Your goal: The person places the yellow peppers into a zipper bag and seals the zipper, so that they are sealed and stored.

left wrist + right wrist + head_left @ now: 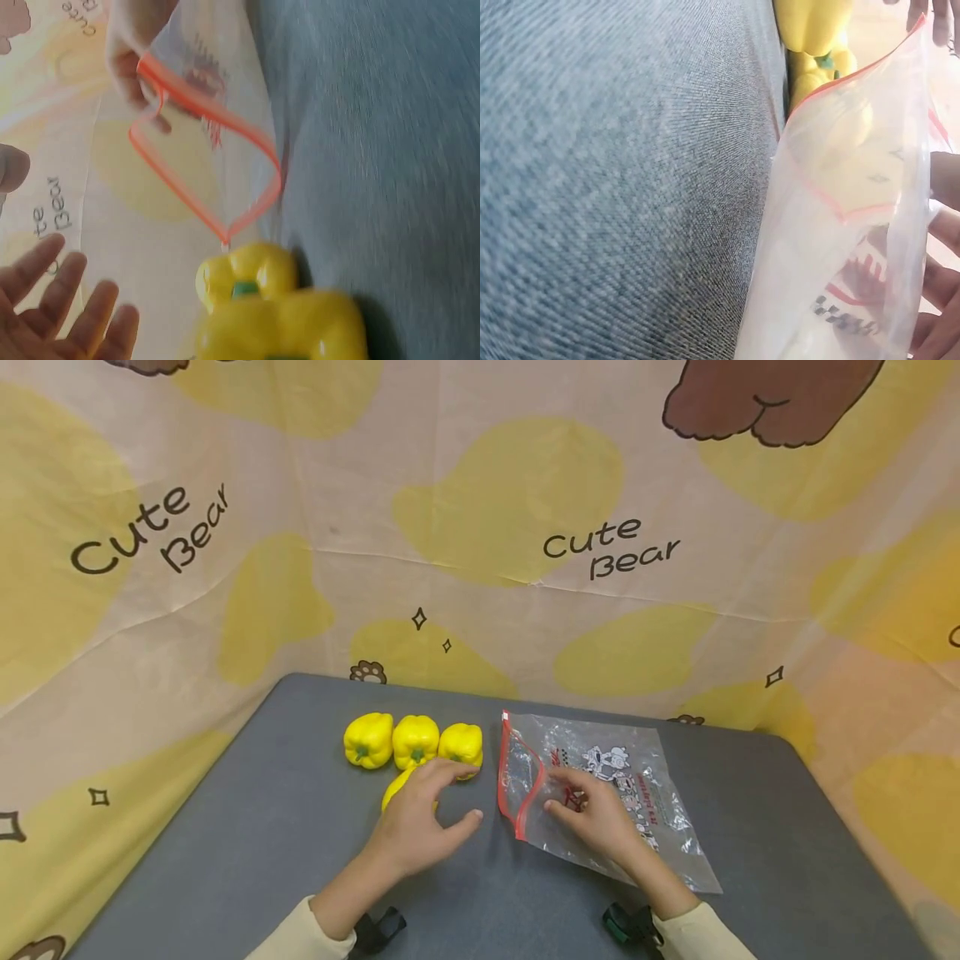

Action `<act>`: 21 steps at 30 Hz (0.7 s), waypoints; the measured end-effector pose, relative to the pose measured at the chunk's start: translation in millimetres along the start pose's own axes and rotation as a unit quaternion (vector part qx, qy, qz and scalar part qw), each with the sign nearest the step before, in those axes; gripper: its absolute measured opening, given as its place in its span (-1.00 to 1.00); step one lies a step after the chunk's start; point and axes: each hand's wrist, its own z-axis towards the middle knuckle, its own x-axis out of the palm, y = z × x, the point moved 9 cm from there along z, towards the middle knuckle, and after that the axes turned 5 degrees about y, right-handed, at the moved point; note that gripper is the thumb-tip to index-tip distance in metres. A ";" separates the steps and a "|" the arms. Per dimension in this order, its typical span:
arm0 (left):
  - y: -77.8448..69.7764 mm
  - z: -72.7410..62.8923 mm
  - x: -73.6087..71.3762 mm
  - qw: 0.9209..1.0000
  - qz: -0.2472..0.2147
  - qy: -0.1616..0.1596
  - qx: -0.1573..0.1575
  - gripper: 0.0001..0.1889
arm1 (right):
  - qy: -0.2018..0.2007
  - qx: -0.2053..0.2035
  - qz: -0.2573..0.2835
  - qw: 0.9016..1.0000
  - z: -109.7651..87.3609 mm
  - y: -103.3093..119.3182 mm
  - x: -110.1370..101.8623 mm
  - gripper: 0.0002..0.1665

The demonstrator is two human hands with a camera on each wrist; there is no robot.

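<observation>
My left hand (416,827) hovers over the nearest yellow bell pepper (397,789), thumb and fingers spread apart with nothing between them. That pepper is partly hidden behind the hand. In the left wrist view, the same hand (64,315) has its fingers loosely extended. On the right lies a clear zip bag (675,827) with a red-edged mouth (225,120) facing the peppers and gaping. My right hand (600,818) is over the bag near this mouth, thumb and index finger apart. In the right wrist view its fingers (941,281) lie along the bag's outside, appearing to touch it.
Three more yellow peppers stand in a row behind: a left one (368,741), a middle one (416,741) and a right one (461,743). All rest on a grey table (247,827). A printed cloth (480,527) hangs beyond the table's back edge and sides.
</observation>
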 end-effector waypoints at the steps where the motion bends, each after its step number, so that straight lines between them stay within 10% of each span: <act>1: 1.6 -1.5 -5.8 1.000 0.014 -0.011 -0.005 -0.52 | -0.001 -0.002 -0.001 1.000 -0.1 0.5 -0.4 -0.50; 9: 34.5 -14.9 -35.1 0.988 0.090 -0.077 -0.101 -0.44 | -0.009 -0.008 -0.006 1.000 -1.7 3.9 -2.8 -0.50; 21: 77.2 -35.8 -23.6 0.971 0.079 -0.024 -0.226 -0.19 | -0.029 -0.032 -0.021 0.999 -4.5 10.5 -6.9 -0.53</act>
